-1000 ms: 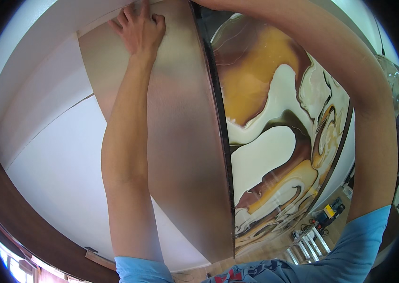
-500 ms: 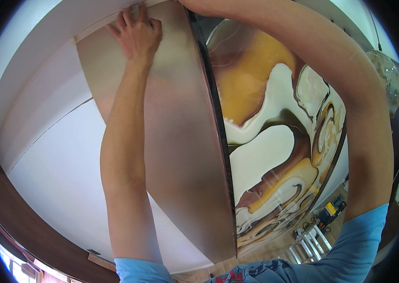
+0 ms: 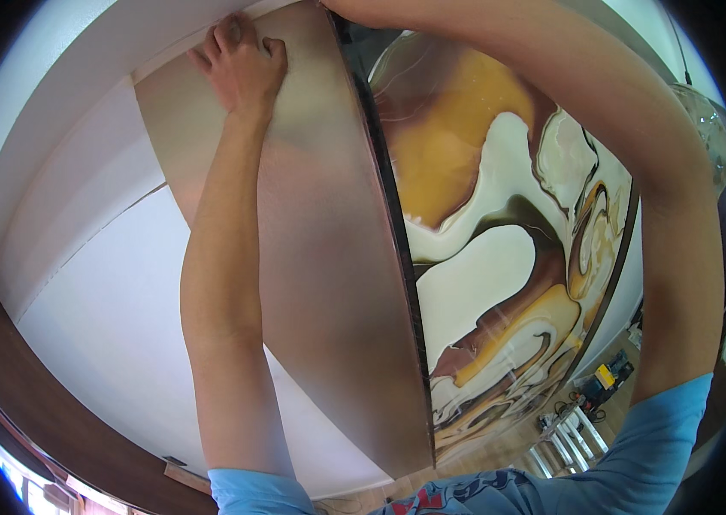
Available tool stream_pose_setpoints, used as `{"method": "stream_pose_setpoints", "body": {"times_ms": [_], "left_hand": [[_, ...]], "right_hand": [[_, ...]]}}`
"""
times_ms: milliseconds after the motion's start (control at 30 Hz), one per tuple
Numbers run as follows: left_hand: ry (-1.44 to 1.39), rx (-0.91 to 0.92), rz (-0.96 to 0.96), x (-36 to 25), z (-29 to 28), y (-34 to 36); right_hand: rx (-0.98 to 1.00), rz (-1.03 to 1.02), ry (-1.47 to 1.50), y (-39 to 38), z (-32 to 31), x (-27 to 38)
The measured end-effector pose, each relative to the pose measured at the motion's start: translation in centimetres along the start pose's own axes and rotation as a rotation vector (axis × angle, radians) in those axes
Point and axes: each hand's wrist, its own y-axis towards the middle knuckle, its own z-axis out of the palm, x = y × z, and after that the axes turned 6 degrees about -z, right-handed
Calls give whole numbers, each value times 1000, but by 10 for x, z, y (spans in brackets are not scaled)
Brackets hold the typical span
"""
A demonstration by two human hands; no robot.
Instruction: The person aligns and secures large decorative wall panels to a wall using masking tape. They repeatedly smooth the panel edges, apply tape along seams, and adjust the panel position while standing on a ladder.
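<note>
My left hand (image 3: 243, 70) reaches up against a smooth bronze-brown panel (image 3: 329, 215), close to its top edge under the white overhang. Its fingers are bent and apart, the thumb stands off to the right, and no object shows in it. My right arm (image 3: 629, 112) arches over the upper right toward the panel's top corner. Past the upper edge of the picture the right hand is lost to sight. A dark edge strip (image 3: 389, 197) runs down between the bronze panel and a glossy swirled panel (image 3: 483, 249) in white, amber and brown.
White wall boards (image 3: 105, 275) lie to the left, with dark brown trim (image 3: 45, 403) curving below. Low on the right, a metal ladder (image 3: 573, 442) and a black-and-yellow tool (image 3: 610, 376) are on the wooden floor. A glass pendant lamp (image 3: 706, 129) hangs at far right.
The fingers of my left hand have curled from a more stretched pose, and the hand has shifted slightly left. My right arm has moved slightly outward to the right.
</note>
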Motion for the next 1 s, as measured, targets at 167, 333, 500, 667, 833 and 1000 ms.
{"method": "stream_pose_setpoints", "body": {"times_ms": [167,333,500,667,833,1000], "left_hand": [[76,51,-23,-3,-7,-1],[17,69,16,-5,-12,-2],[29,61,49,-4,-13,0],[32,60,61,-4,-10,-1],[8,110,85,-3,-9,1],[1,149,113,-3,-6,4]], "right_hand": [[5,-8,-9,4,-2,2],[12,-13,-18,6,1,4],[19,-12,-22,8,2,5],[19,-14,-21,10,3,8],[17,-11,-19,15,4,10],[19,-10,-13,17,7,13]]}}
